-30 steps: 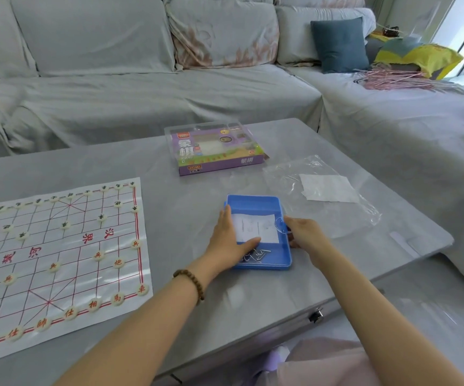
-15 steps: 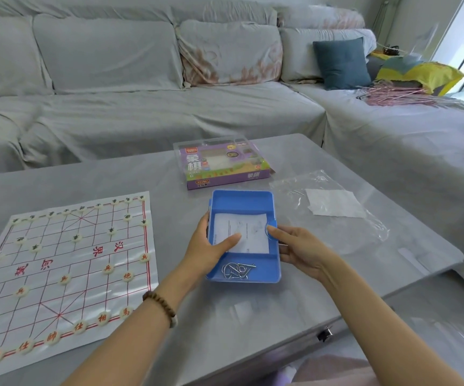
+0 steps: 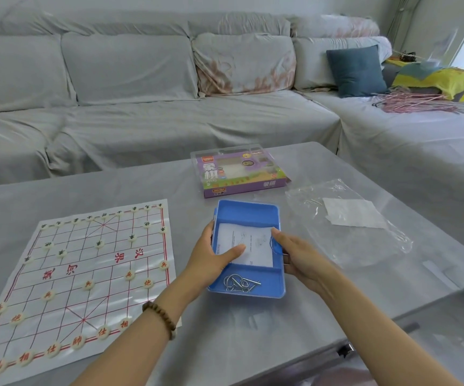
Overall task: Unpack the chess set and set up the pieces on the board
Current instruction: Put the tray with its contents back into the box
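- Head view, task items: the board lies flat on the left part of the bench. The round pieces stand on its line crossings along both ends and in the middle rows. The purple chess box sits beyond the hands, apart from the board.
- Head view, grips: the left grip is clamped on the left rim of a blue tray, with the thumb laid across a paper sheet inside it. The right grip is clamped on the right rim, its fingers beside a clear tab.
- Head view, tray load: loose wire rings lie in the near compartment. The tray looks tilted; whether it touches the bench cannot be told.
- Assessment: the layout appears largely complete, and the tray looks like a separate item being handled.
- Procedure: hold the tray level so the wire rings do not slide over the low wall. Maintain thumb pressure on the sheet.
- Procedure: route the tray away from the board edge, because a nudge to the mat would probably shift the pieces.
- Procedure: set it down between the chess box and the plastic bag, then release both grips together.
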Demonstrator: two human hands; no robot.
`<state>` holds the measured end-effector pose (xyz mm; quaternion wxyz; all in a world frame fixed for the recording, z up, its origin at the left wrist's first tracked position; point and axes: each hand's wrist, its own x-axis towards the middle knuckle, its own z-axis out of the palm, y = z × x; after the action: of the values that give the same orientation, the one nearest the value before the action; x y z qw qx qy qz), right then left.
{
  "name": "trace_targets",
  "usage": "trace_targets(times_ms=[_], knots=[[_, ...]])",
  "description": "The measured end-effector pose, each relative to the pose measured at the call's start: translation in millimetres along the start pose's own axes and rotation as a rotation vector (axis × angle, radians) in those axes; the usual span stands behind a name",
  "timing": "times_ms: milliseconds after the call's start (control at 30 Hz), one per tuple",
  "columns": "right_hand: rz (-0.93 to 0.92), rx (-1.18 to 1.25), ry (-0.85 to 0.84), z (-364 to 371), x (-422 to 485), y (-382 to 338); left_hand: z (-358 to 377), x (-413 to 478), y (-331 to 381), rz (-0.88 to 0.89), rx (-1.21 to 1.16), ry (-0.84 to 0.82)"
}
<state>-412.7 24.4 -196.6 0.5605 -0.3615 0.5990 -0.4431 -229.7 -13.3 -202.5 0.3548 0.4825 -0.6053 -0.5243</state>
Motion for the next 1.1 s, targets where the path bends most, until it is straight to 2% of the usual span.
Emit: trace_targets(times_ms=[100, 400, 467, 533, 600, 667, 700, 767, 833, 867, 1000, 1100], knots=[[-0.018, -0.012, 0.06, 5.4, 10.3, -4.7, -1.0, 8.7, -0.4, -0.004, -0.013, 0.023], [0.003, 0.216, 0.093, -9.7, 47.2, -1.0, 12.0, 69.0, 17.2, 0.057, 0.078, -0.003], [-0.068, 0.222, 0.155, -21.6, 56.0, -6.1, 11.8, 96.4, 20.4, 0.1, 0.162, 0.079], [-0.119, 0.264, 0.251, -38.5, 64.0, -9.4, 3.8, 130.0, 24.4, 0.139, 0.282, 0.303], [-0.137, 0.348, 0.301, -54.0, 71.4, -9.5, -8.7, 165.6, 27.4, -0.002, 0.403, 0.477], [-0.136, 0.417, 0.332, -61.3, 76.9, -6.1, -20.4, 193.1, 22.2, -0.26, 0.472, 0.456], [-0.135, 0.431, 0.347, -64.4, 79.5, -6.0, -24.3, 206.1, 19.3, -0.354, 0.433, 0.436], [-0.127, 0.432, 0.354, -67.7, 82.4, -8.6, -29.7, 227.1, 15.1, -0.457, 0.186, 0.429], [-0.129, 0.438, 0.354, -69.0, 84.6, -11.0, -31.9, 234.2, 13.5, -0.443, -0.102, 0.419], [-0.122, 0.454, 0.353, -68.3, 85.1, -11.3, -32.8, 233.1, 13.6, -0.432, -0.167, 0.409], [-0.113, 0.469, 0.361, -59.4, 81.7, -14.3, -41.5, 222.8, 9.6, -0.409, -0.226, 0.411], [-0.141, 0.442, 0.373, -50.8, 74.3, -20.0, -47.8, 200.6, 17.1, -0.38, -0.368, 0.396]])
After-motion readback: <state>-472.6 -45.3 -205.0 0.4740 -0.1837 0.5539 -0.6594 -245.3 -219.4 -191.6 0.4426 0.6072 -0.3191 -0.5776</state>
